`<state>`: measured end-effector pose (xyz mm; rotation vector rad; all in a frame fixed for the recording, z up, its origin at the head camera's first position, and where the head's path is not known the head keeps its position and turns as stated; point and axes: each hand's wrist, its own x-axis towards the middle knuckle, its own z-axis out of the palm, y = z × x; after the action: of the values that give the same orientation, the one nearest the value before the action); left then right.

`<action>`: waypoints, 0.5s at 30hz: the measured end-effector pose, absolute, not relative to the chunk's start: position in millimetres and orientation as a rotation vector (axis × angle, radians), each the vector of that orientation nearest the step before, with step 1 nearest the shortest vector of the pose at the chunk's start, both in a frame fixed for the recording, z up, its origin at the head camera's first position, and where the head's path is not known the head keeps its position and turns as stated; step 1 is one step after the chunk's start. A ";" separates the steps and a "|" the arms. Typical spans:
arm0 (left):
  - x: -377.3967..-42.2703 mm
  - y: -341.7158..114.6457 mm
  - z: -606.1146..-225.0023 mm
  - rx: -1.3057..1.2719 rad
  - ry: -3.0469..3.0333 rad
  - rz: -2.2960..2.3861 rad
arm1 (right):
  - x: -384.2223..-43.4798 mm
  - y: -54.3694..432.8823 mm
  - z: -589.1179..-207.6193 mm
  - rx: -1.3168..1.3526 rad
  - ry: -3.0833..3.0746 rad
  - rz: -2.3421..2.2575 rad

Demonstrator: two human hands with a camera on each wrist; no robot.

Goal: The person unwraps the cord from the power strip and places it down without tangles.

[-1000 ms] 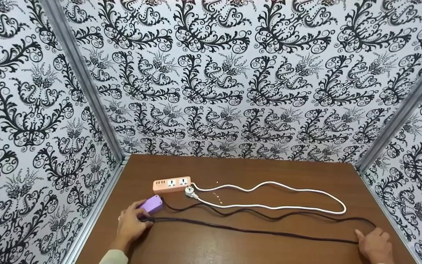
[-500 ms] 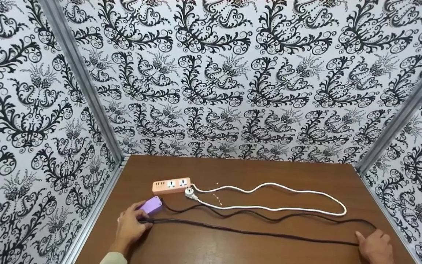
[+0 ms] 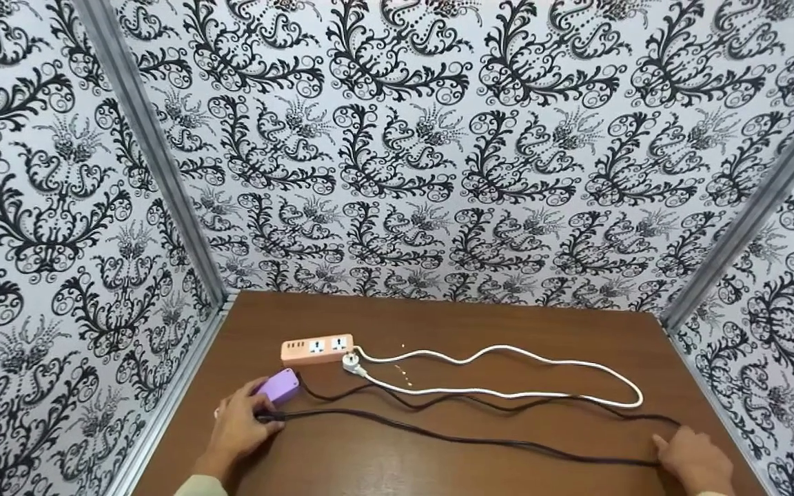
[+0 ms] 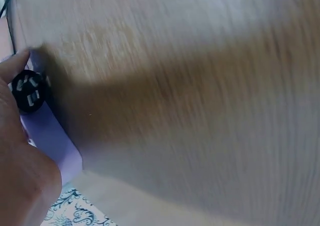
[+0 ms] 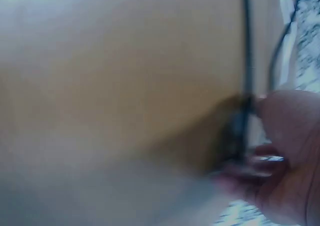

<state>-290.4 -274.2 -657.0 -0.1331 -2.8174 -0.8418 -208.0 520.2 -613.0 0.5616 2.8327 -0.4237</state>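
Observation:
At the table's left, my left hand point(image 3: 237, 421) holds a black plug point(image 4: 30, 90) by its cord end, pins showing in the left wrist view. Its fingers also lie along a purple power strip point(image 3: 278, 387), covering the strip's near end. From the strip and plug a black cord point(image 3: 452, 439) runs in two strands across the table to the right. There my right hand point(image 3: 695, 460) grips the bend of the cord, its fingers curled around it; the right wrist view is blurred, and the bend itself is hidden by the hand.
Behind the purple strip lies an orange power strip point(image 3: 298, 353) with two sockets. Its white cord point(image 3: 507, 395) loops rightward and returns to a white plug point(image 3: 351, 363) beside the strip. Patterned walls point(image 3: 438, 172) enclose the brown table point(image 3: 480, 324) on the back and sides.
My right hand has shifted slightly left with the cord's bend, and the near black strand bows more. The left hand keeps its place at the purple strip. The head view has turned slightly.

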 end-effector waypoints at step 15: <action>-289.5 -211.7 -639.9 -0.424 -2.401 -0.604 | -253.9 388.6 -560.3 0.047 3.252 -0.467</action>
<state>-289.5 -211.7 -639.9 -0.4238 -2.4010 -0.6039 -253.9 388.6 -560.3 0.0472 3.2518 -0.4669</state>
